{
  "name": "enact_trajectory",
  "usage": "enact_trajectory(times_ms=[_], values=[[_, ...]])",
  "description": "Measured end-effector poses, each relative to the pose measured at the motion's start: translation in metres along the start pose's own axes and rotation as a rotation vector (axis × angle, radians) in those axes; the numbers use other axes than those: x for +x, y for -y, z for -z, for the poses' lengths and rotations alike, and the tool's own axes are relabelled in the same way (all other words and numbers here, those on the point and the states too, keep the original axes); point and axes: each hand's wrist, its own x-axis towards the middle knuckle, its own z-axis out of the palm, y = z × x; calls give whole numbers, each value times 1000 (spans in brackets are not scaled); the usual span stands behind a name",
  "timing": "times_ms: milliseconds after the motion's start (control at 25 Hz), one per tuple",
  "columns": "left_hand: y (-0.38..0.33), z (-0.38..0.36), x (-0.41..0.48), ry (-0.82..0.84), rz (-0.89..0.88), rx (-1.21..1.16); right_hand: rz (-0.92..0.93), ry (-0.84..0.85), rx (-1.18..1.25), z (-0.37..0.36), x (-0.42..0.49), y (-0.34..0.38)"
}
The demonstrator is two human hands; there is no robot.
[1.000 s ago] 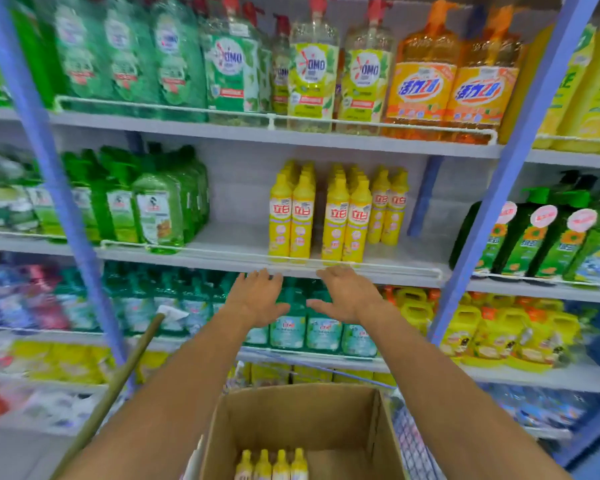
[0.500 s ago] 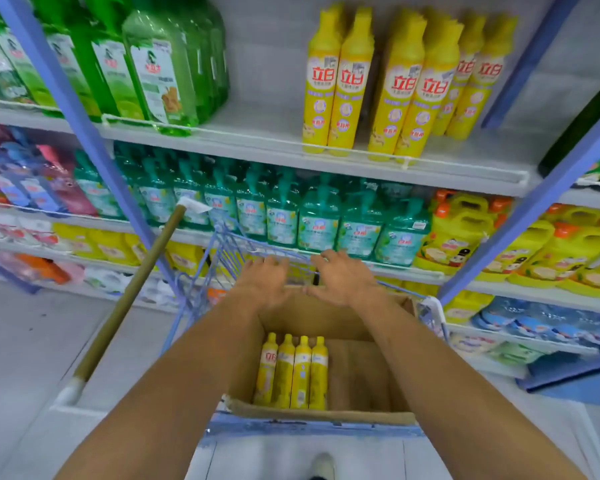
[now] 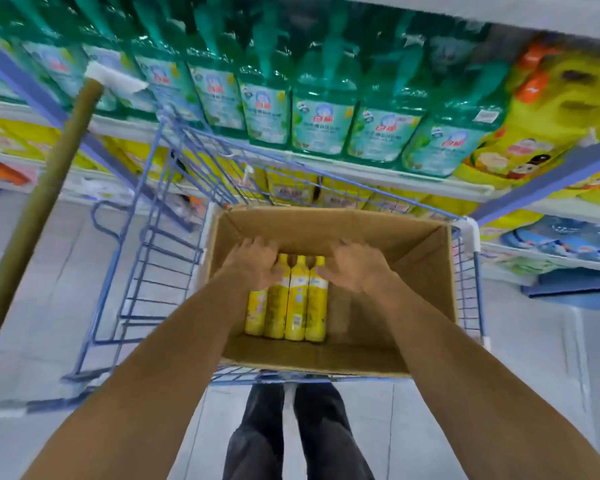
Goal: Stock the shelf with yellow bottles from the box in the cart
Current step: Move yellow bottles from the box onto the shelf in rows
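Both hands inside the box, nothing gripped.
I'm holding my left hand fingers spread over the leftmost of four yellow bottles; my right hand is hovering open just right of the row. Box is sitting in the blue cart, under my wrists.

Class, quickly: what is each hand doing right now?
Left hand: open, on the yellow bottles, gripping none.
Right hand: open, at the bottles, holding nothing.
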Motion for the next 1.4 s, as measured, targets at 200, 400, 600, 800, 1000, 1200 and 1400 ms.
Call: enact_trajectory(times_ms=[200, 400, 600, 800, 1000, 1200, 1400], values=[[25, -71, 66, 109, 4, -75, -67, 122, 59, -76, 52, -17], [28, -127, 141, 129, -52, -124, -100, 134, 91, -138, 105, -33], [32, -163, 193, 59, 28, -254, -148, 154, 203, -180, 148, -45], [32, -196, 208, 47, 126, -464, -163, 131, 252, -207, 169, -49], [42, -206, 216, 26, 193, -740, -292, 78, 550, -218, 179, -44], [38, -181, 204, 99, 262, -1036, -434, 51, 891, -228, 170, -46], [36, -180, 194, 192, 285, -1015, -426, -31, 1053, -237, 161, -38]])
